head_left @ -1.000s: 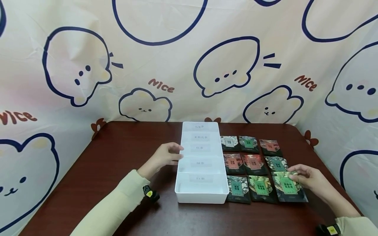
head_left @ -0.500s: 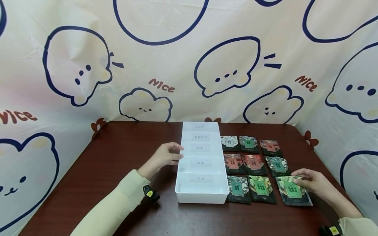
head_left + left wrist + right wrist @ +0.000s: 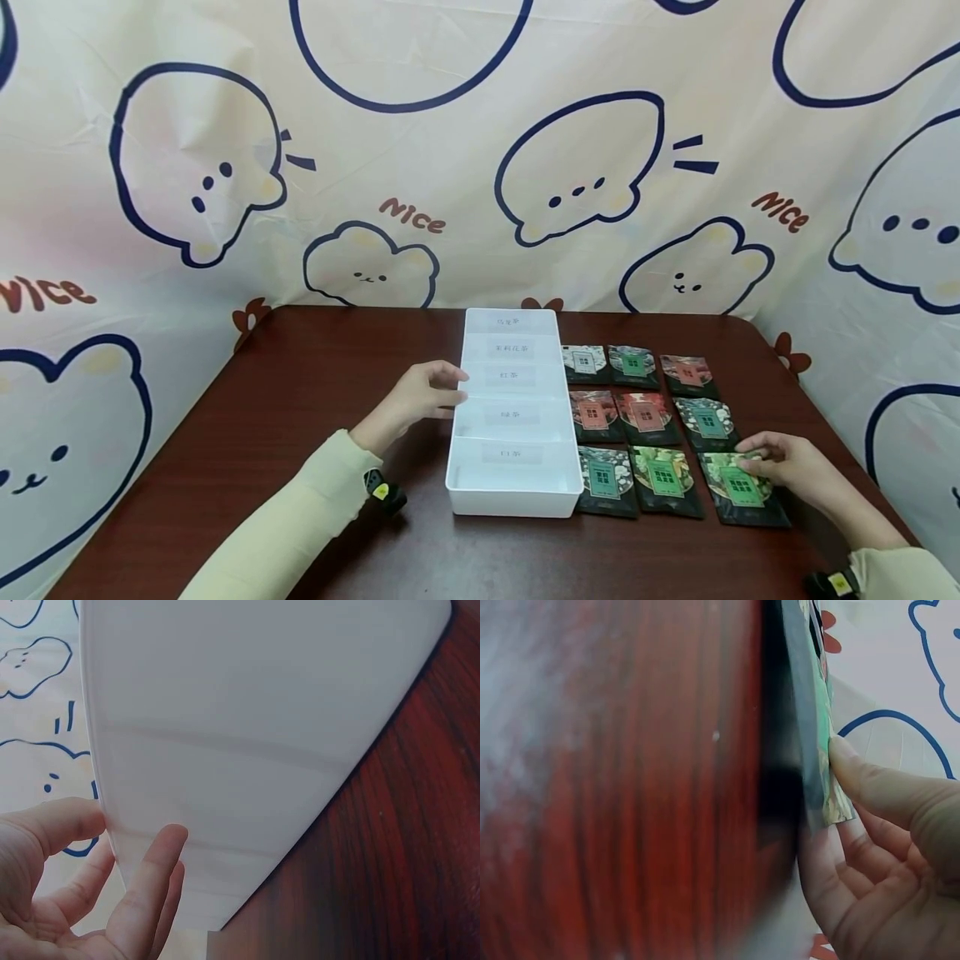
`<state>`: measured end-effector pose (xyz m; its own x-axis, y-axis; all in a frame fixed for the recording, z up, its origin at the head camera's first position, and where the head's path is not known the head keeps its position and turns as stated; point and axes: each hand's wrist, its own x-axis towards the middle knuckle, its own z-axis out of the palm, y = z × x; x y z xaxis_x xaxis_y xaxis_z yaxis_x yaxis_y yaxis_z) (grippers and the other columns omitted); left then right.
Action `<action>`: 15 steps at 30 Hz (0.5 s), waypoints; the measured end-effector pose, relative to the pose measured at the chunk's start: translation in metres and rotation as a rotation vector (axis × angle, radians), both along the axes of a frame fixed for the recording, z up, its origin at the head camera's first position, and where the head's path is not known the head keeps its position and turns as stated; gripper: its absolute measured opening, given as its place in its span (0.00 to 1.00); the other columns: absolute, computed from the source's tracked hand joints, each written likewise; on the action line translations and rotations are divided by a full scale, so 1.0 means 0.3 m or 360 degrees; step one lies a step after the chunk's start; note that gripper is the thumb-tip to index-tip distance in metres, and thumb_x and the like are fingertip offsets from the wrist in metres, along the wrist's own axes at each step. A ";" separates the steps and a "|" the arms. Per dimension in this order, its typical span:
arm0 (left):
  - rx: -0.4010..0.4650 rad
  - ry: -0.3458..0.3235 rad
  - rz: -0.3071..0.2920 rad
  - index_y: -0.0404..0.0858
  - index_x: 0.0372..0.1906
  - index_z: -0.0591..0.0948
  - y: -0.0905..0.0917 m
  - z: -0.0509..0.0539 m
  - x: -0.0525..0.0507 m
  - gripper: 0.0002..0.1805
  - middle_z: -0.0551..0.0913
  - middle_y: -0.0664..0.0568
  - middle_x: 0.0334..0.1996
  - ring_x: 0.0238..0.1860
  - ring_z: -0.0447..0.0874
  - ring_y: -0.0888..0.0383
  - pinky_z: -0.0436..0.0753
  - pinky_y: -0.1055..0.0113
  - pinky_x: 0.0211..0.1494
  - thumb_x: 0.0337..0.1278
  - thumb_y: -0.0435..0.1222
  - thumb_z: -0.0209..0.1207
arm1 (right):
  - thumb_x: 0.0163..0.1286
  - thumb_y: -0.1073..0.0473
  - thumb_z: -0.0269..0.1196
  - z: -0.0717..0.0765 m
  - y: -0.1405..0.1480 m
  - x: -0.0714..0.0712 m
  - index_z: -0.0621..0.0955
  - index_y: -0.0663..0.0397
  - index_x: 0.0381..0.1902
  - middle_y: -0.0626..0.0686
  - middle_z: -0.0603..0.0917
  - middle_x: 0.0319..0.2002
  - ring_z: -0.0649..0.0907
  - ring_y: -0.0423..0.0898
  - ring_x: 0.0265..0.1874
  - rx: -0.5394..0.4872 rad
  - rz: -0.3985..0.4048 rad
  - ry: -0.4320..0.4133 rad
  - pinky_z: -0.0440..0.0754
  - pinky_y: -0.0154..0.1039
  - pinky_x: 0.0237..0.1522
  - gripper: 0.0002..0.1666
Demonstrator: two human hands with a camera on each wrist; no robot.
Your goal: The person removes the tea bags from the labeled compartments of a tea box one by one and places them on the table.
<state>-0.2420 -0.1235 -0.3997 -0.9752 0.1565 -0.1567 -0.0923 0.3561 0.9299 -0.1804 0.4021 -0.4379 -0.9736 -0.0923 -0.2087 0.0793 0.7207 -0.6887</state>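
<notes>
My right hand (image 3: 795,471) pinches the upper right corner of a green-labelled tea sachet (image 3: 744,490), at the near right end of the sachet rows. In the right wrist view, the thumb (image 3: 870,780) is on the sachet's printed face and the fingers are behind it. Whether the sachet lies fully on the table is hard to tell. My left hand (image 3: 420,392) is at the left rim of a long white box (image 3: 513,502) with labelled compartments. Its fingertips touch the box's outer side, with the fingers loosely bent, as the left wrist view also shows.
Several other tea sachets lie in rows right of the box, among them a red one (image 3: 647,417), a teal one (image 3: 707,422) and a green one (image 3: 664,481). The brown table (image 3: 330,358) meets a patterned cloth backdrop (image 3: 465,150).
The right hand has drawn the green sachet towards the near side, off the teal sachet it overlapped, and lowered it at the row's end. The left hand has stayed at the box.
</notes>
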 end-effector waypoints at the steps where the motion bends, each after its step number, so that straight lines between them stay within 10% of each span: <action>1: 0.0001 0.0002 -0.0001 0.38 0.47 0.81 0.000 0.000 0.000 0.15 0.79 0.42 0.47 0.37 0.85 0.52 0.88 0.58 0.40 0.52 0.30 0.67 | 0.65 0.55 0.66 0.002 -0.001 0.000 0.77 0.69 0.50 0.53 0.81 0.33 0.74 0.41 0.23 0.0003 -0.0002 -0.0001 0.75 0.37 0.24 0.24; 15: 0.0007 0.0004 -0.0010 0.37 0.48 0.80 0.002 0.002 0.002 0.16 0.79 0.41 0.48 0.37 0.84 0.52 0.88 0.58 0.40 0.52 0.29 0.67 | 0.63 0.52 0.68 0.024 -0.013 -0.003 0.77 0.69 0.51 0.54 0.82 0.38 0.77 0.42 0.27 0.0033 -0.0027 -0.0051 0.78 0.38 0.27 0.28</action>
